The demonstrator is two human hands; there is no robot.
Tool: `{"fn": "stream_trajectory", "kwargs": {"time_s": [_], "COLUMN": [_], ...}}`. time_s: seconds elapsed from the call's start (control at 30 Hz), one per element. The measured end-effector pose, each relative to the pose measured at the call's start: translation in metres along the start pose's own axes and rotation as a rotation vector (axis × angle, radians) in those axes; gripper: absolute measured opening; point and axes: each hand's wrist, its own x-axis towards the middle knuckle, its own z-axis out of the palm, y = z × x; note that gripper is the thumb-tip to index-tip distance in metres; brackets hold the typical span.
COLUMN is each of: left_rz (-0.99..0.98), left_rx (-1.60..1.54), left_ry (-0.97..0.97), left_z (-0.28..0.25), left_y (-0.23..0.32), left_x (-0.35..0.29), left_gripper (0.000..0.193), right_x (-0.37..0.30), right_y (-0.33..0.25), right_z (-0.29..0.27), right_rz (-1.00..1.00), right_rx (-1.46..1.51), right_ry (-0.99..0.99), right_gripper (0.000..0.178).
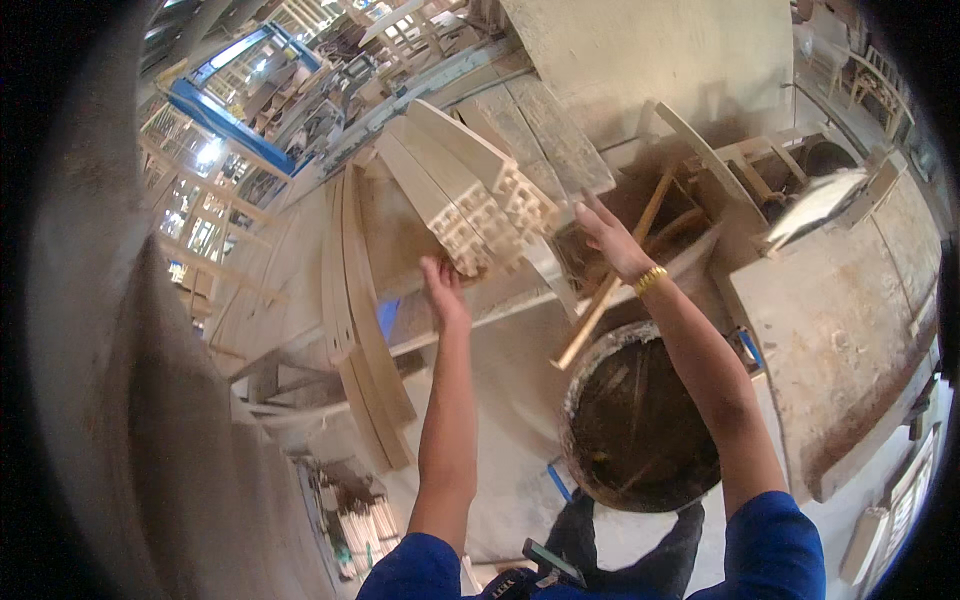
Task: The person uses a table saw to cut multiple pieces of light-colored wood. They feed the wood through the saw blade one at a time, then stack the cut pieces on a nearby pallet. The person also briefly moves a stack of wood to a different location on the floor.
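Note:
A stack of pale wooden bars lies on the bench, its near ends cut into small tenon-like blocks. My left hand is at the stack's near left corner, fingers stretched out; whether it touches the wood I cannot tell. To the right of the stack, my right hand hangs with its fingers apart and nothing in them. A gold-coloured bracelet circles my right wrist. Below that hand, a long thin wooden stick slants down toward a round, dark-topped container.
Long curved boards lie left of the stack and hang over the bench's near edge. A wooden panel stands at the back. To the right are a worn wooden tabletop and loose wood pieces. A blue frame stands far left.

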Motion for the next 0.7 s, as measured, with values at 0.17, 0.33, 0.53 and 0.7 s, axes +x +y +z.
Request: {"fn": "stream_trajectory", "kwargs": {"time_s": [0.17,0.33,0.53,0.7], "left_rz": [-0.145,-0.145,-0.309,-0.216], "left_rx": [-0.218,-0.250,-0.358,-0.254], "left_ry": [-0.234,-0.273,-0.297,-0.205], "left_z": [-0.002,-0.004,0.001,-0.038], "left_y": [-0.019,-0.017,-0.002,-0.011], "left_x": [0.079,0.106,0.059,-0.013], "left_gripper": [0.070,0.073,0.075,0.074], "right_x": [0.081,0.102,0.061,0.007], "right_y": [-0.028,-0.055,-0.017,0.005], "right_z": [0.062,0.074,0.079,0.064], "right_rz": [0.105,0.253,0.269,0.091], "right_rx": [-0.151,-0.022,0.041,0.229], "right_ry": [-0.186,-0.377,-0.261,-0.385], "right_gripper": [0.079,0.071,0.066,0.074]}}
